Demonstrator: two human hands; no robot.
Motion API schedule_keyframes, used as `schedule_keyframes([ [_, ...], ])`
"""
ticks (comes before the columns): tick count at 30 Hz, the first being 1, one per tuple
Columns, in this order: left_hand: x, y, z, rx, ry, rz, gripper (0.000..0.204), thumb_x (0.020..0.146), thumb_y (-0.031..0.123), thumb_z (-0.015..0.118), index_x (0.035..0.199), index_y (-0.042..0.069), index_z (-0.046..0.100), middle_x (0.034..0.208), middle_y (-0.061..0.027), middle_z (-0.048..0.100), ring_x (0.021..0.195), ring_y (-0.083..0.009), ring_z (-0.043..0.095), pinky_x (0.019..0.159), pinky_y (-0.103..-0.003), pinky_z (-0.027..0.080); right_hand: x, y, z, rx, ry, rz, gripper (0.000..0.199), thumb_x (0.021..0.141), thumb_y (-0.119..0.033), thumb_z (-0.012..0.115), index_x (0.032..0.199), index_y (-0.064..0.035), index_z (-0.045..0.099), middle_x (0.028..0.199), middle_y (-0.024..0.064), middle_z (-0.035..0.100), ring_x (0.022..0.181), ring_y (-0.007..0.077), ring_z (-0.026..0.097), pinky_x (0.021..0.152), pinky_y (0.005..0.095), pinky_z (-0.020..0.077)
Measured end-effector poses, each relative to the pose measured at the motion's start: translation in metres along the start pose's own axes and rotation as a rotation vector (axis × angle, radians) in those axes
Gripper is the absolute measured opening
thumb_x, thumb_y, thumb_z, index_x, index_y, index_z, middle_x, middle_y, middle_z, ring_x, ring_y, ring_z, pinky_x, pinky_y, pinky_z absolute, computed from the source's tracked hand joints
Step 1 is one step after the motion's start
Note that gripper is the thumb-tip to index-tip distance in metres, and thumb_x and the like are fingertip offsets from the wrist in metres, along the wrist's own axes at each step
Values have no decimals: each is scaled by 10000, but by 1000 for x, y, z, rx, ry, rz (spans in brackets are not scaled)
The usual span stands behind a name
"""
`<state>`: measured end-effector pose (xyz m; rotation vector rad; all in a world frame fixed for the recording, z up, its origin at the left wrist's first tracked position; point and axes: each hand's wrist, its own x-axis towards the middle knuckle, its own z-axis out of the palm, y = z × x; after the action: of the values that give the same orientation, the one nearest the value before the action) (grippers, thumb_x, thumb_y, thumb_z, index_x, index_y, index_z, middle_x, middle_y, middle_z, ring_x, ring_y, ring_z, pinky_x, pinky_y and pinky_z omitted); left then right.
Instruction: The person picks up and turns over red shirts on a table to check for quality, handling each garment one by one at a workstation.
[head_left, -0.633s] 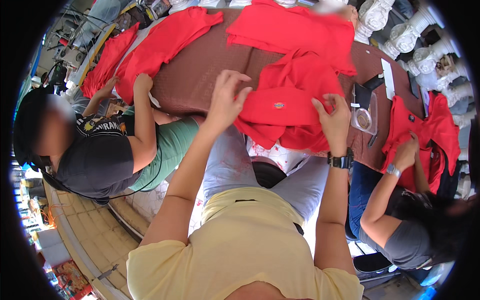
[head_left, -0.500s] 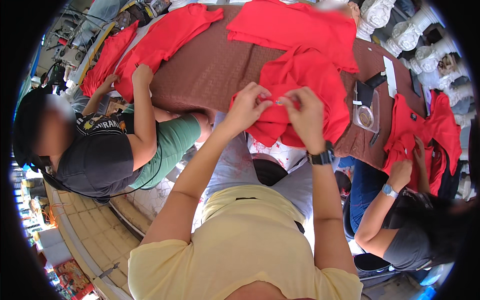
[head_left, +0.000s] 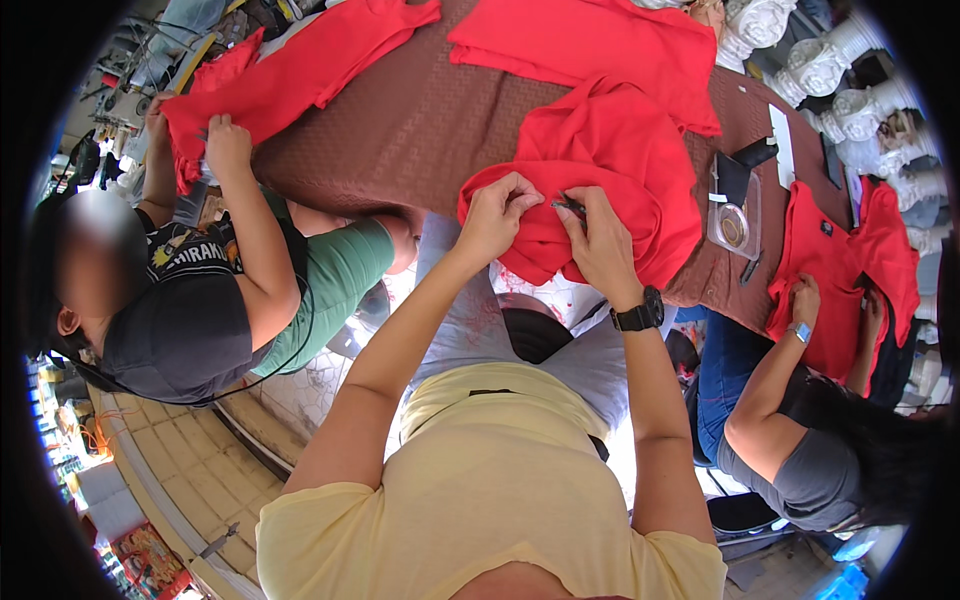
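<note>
A red garment (head_left: 610,140) lies bunched over the near edge of the table, with part of it hanging toward my lap. My left hand (head_left: 497,215) is closed, thumb and fingertips pinching the fabric at its near edge. Close to those fingertips, my right hand (head_left: 603,245) holds small dark thread snips (head_left: 570,204), their tips pointing left toward the pinched spot. Folds of cloth lie beneath both hands. I cannot make out any thread between them.
The table has a brown cloth (head_left: 400,140). Beyond my hands lies a flat red garment (head_left: 590,40). A clear plastic case (head_left: 735,215) and a black box (head_left: 730,180) sit at right. Two people, left and right, handle a red garment (head_left: 300,75) and another red garment (head_left: 815,255).
My right hand has turned and dropped slightly, so the dark snips now show clearly. My left hand still pinches the cloth. The left person's hands have moved farther left along their garment.
</note>
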<state>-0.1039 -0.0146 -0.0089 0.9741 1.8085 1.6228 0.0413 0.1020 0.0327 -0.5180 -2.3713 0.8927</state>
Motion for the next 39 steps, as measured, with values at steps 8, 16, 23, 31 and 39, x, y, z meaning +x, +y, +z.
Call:
schedule_keyframes([
  [8, 1, -1, 0, -85, -17, -26, 39, 957, 0, 593, 922, -17, 596, 937, -71, 689, 912, -109, 627, 848, -263, 498, 4, 5, 4, -346, -10, -228, 95, 913, -153, 643, 918, -79, 583, 842, 111, 551, 670, 310, 618, 576, 424, 486],
  [16, 0, 6, -2, -81, -48, -36, 30, 962, -5, 588, 932, -2, 589, 968, -59, 677, 923, -103, 605, 863, -263, 487, 8, 3, 10, -313, 14, -252, 97, 888, -139, 658, 907, -79, 585, 822, 109, 542, 646, 311, 602, 560, 426, 477],
  [23, -9, 17, -5, 189, 35, 22, 33, 890, -8, 652, 895, -12, 620, 863, -85, 643, 822, -177, 626, 762, -322, 506, 5, -6, 1, 65, 36, 37, 168, 959, -188, 624, 990, -32, 570, 927, 143, 668, 799, 326, 672, 664, 400, 517],
  [31, -29, 17, 24, 705, 139, 325, 71, 844, 23, 656, 852, -16, 596, 845, -162, 582, 871, -368, 594, 745, -457, 487, 0, 17, 4, 184, -63, 175, 247, 1006, -234, 582, 1080, -3, 532, 960, 189, 684, 884, 363, 679, 740, 412, 513],
  [39, -16, 13, 10, 261, 61, -66, 69, 881, 42, 647, 888, -18, 611, 839, -150, 591, 745, -317, 625, 683, -412, 495, -3, 32, 3, 397, -87, 123, 215, 1040, -182, 521, 1100, 25, 513, 958, 203, 693, 921, 303, 700, 796, 380, 519],
])
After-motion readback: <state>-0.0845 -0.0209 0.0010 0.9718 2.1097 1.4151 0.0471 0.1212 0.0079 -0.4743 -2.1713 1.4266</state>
